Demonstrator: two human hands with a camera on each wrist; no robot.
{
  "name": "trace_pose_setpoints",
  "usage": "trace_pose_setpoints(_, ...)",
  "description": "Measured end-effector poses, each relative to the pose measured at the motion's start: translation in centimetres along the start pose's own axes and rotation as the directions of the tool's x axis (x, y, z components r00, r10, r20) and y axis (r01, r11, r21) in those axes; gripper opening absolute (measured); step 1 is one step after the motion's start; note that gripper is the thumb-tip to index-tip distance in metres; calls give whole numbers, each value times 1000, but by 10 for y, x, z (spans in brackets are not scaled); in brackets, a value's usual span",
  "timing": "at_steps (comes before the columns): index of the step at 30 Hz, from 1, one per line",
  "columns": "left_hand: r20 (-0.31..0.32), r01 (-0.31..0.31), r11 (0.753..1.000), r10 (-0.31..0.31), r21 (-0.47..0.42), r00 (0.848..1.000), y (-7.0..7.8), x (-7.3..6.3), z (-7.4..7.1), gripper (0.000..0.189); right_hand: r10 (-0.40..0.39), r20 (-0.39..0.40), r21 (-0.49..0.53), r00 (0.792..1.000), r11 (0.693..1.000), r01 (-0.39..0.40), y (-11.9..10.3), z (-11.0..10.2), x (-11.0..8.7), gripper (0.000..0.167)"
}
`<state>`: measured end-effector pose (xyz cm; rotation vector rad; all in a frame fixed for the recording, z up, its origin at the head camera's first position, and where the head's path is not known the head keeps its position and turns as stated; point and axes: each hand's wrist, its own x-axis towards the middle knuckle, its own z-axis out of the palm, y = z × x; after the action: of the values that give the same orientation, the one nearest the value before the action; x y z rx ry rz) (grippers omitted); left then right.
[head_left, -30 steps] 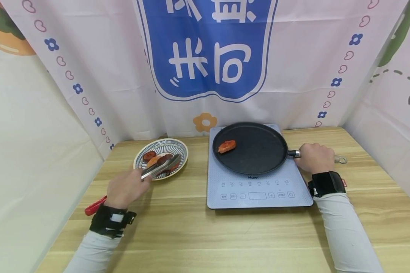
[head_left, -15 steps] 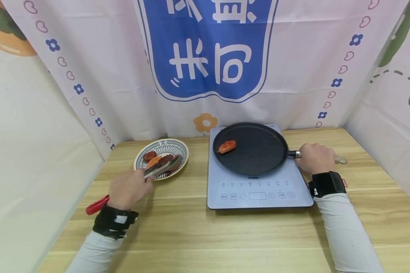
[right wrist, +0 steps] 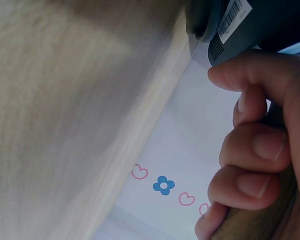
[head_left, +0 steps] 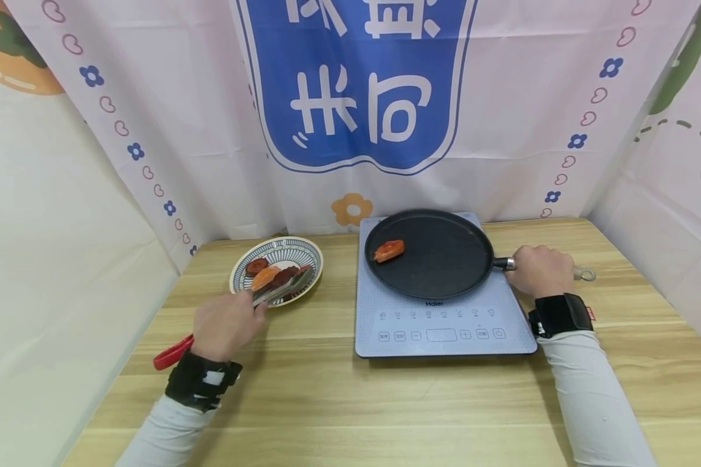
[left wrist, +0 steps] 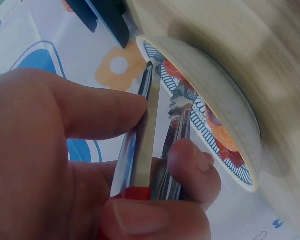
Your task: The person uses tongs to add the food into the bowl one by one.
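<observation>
My left hand (head_left: 228,324) grips metal tongs (head_left: 277,290) with a red handle end (head_left: 172,353). The tips of the tongs reach into a patterned plate (head_left: 312,253) on the left, over its food. In the plate lie a round reddish-brown slice (head_left: 257,266), an orange piece (head_left: 265,277) and a dark red piece (head_left: 286,275). In the left wrist view the two arms of the tongs (left wrist: 145,145) stand apart between thumb and fingers. My right hand (head_left: 542,271) holds the handle of a flat black frying pan (head_left: 438,253). One orange-red piece of food (head_left: 389,250) lies at the pan's left side.
Under the pan is a pale induction cooker (head_left: 397,337) with a touch panel along its front. Both stand on a wooden table (head_left: 327,402). Behind hangs a white cloth (head_left: 181,130) with a blue emblem, close to the table's back edge.
My left hand has shifted slightly to the right with the tongs, whose tips stay over the plate. The right hand, pan and food in the pan look the same.
</observation>
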<state>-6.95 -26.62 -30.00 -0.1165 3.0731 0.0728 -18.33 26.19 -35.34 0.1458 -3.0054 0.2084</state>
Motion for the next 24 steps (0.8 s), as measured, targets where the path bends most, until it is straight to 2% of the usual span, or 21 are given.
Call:
trace_pose_setpoints(9,-42,10,1000,-10,-6,999,0,0,5,40,-3,-11,0,1000,1000,3,0,0,0,35)
trace_pose_setpoints(16,-99,-15,999,12,-31,995,-1,2,7,34,-1,-10,3,1000,1000,1,0,-1,-1,35)
trace_pose_setpoints(24,-95,-9,999,5,-46,995,-2,2,8,32,-1,4,-1,1000,1000,1,-1,-1,-1,36)
